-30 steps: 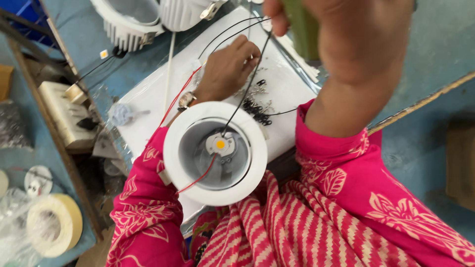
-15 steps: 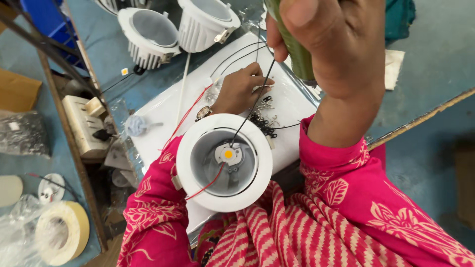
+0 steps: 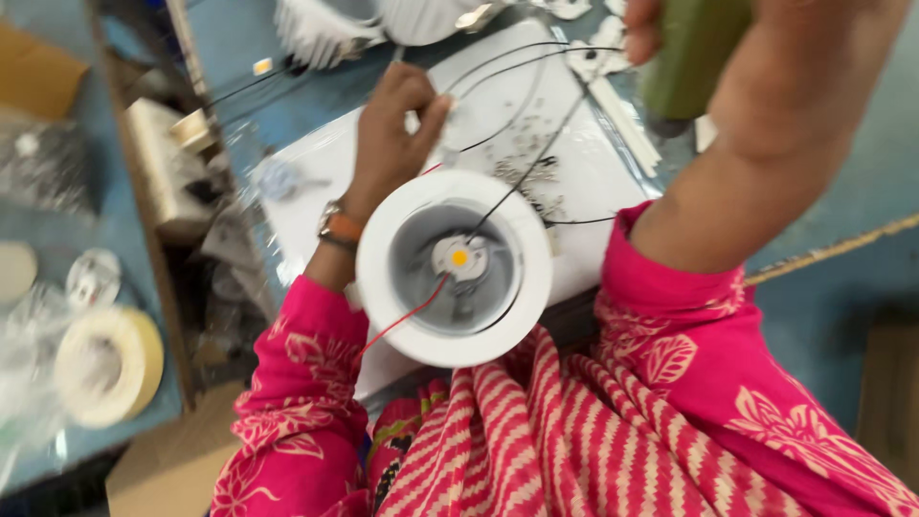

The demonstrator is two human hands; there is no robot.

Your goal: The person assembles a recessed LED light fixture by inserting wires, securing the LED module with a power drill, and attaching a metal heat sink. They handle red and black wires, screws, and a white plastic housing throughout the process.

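Observation:
A round white downlight housing (image 3: 455, 268) rests at the table's near edge, over my lap, with a small yellow LED chip (image 3: 459, 257) at its centre. A red wire (image 3: 407, 316) and a black wire (image 3: 531, 158) run from the chip. My left hand (image 3: 392, 124) reaches past the housing to the white board (image 3: 584, 172), fingers pinched near small screws (image 3: 522, 158). My right hand (image 3: 661, 29) is raised at the top right, gripping a dark green tool (image 3: 694, 57).
More white ribbed lamp housings (image 3: 325, 29) stand at the back. A roll of cream tape (image 3: 105, 364) lies at the left with clear plastic bags. A white box-shaped part (image 3: 163, 163) sits by a metal rail. Cardboard (image 3: 38, 72) lies far left.
The view has shifted and blurred. My left hand has moved further along the white board toward the screws. My right hand stays raised with the green tool.

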